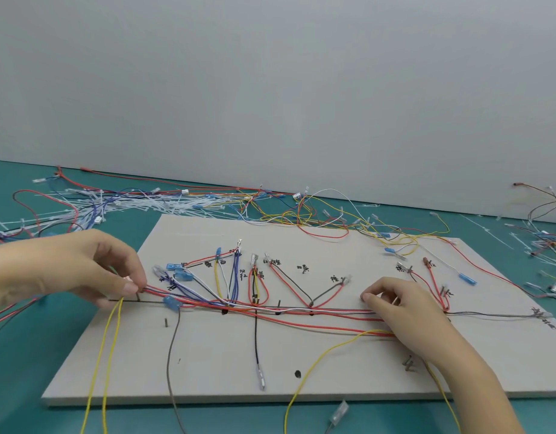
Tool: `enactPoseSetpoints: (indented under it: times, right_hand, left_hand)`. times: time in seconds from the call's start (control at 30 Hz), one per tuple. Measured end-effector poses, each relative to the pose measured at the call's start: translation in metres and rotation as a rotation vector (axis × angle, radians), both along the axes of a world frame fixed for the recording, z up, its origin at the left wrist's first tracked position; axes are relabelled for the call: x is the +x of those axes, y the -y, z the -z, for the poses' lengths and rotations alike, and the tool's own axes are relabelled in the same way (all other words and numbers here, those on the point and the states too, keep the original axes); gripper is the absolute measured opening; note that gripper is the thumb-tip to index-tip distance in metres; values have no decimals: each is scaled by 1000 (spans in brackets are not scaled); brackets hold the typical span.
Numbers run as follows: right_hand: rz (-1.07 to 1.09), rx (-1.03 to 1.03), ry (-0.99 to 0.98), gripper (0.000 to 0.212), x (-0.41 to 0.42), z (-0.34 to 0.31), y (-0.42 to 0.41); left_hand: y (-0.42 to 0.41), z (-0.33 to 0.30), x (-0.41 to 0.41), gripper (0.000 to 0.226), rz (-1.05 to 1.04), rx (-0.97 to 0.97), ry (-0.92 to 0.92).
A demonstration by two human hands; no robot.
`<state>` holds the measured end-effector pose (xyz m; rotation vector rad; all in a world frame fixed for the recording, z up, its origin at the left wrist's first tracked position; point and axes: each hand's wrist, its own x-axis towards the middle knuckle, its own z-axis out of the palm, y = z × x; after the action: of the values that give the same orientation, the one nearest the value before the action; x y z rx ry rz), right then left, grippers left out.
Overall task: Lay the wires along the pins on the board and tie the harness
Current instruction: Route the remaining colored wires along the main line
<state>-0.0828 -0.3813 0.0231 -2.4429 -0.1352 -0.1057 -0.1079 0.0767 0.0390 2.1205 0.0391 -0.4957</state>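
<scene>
A pale board point(348, 368) lies on the teal table, with pins and handwritten labels. A bundle of red, white, blue and grey wires point(270, 308) runs along its middle line, and branches fan up to several pins. My left hand point(92, 270) pinches the bundle's left end beside a pin point(138, 296), where two yellow wires point(104, 355) drop off the front edge. My right hand point(405, 308) rests on the bundle at the right with curled fingers that grip the wires. A yellow wire point(326, 349) loops out from under it.
A heap of white cable ties point(138, 203) and loose wires point(289, 211) lies behind the board along the grey wall. More wires and ties point(546, 239) crowd the far right. A clear terminal sleeve point(338, 412) lies in front of the board. Free pins point(166, 322) stand on the board.
</scene>
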Motion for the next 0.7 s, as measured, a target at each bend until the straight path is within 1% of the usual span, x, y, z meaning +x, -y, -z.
enactPoseSetpoints:
  times: [0.2,0.4,0.5,0.63,0.7]
  right_hand:
    - [-9,-2,-3,17,0,-1,1]
    - [-12,6,-1,17,0,1,1]
    - [-16,7,-10,17,1,1,2]
    - [-16,14,-9,17,1,2,2]
    - [-14,19,-7,17,2,2,3]
  left_hand:
    - [1,0,-3,84,-44,15,-57]
    - [0,1,-3,81,-89,72,-101]
    - [2,2,-2,85,-107,78,-133]
    - [3,2,1,89,-110,113,-131]
    - [4,1,1,86,-110,117,-132]
